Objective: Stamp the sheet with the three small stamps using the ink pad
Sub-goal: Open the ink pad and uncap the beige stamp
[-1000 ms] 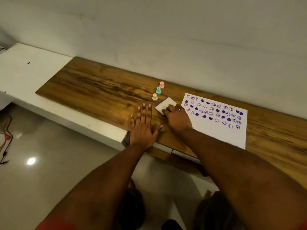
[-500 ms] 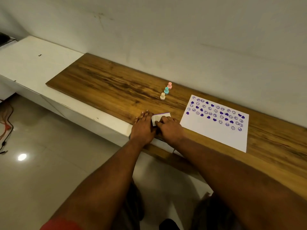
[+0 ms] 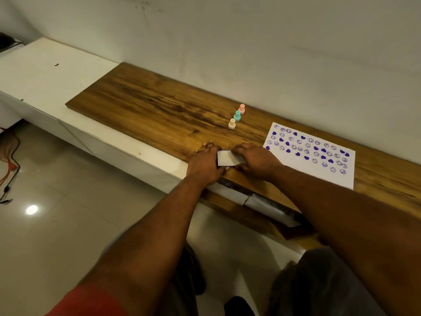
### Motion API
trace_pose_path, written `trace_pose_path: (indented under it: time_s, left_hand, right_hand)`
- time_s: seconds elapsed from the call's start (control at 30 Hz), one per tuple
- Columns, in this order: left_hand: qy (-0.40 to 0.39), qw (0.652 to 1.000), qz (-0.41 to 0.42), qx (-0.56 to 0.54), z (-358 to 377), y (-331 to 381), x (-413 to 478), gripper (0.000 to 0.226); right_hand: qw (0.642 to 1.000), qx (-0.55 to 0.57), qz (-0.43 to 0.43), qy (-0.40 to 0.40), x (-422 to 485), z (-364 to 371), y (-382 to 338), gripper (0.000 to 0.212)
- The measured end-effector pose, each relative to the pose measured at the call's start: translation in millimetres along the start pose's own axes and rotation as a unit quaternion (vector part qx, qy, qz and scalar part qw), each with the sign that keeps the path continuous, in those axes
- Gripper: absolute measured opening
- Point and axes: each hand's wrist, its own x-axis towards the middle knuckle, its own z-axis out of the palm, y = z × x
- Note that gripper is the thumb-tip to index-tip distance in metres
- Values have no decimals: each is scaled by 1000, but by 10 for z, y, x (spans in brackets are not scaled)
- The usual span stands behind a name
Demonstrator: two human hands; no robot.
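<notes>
The white ink pad (image 3: 226, 158) lies shut at the front edge of the wooden board (image 3: 159, 112), held between both hands. My left hand (image 3: 205, 164) grips its left end and my right hand (image 3: 256, 159) covers its right end. Three small stamps stand upright in a row farther back: a cream stamp (image 3: 232, 123), a teal stamp (image 3: 237, 116) and a pink stamp (image 3: 242, 109). The white sheet (image 3: 319, 169) lies to the right, its upper part filled with purple hearts and smiley prints.
The board rests on a white ledge (image 3: 45, 71) against a pale wall. Below the ledge is a glossy tiled floor (image 3: 57, 224) with red and black cables (image 3: 9, 165) at the far left.
My right hand dragged the ink pad from beside the stamps to the board's front edge. My left hand, flat on the board before, closed on the pad's left end.
</notes>
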Motion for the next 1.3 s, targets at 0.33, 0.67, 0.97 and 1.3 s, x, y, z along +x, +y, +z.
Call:
trace_pose_path:
  time_s: [0.33, 0.67, 0.97, 1.3]
  left_hand:
    - [14, 999, -27, -40, -9, 8, -20, 86]
    - [26, 997, -49, -45, 34, -45, 45, 105]
    - [18, 999, -41, -30, 42, -34, 75, 101]
    - [6, 998, -53, -19, 56, -30, 87, 99]
  right_hand:
    - [993, 111, -18, -42, 81, -237, 106, 34]
    - [978, 200, 48, -16, 550, -260, 209, 28]
    - [986, 152, 69, 24, 715, -94, 291, 47]
    - [988, 134, 64, 38, 668, -13, 313, 44]
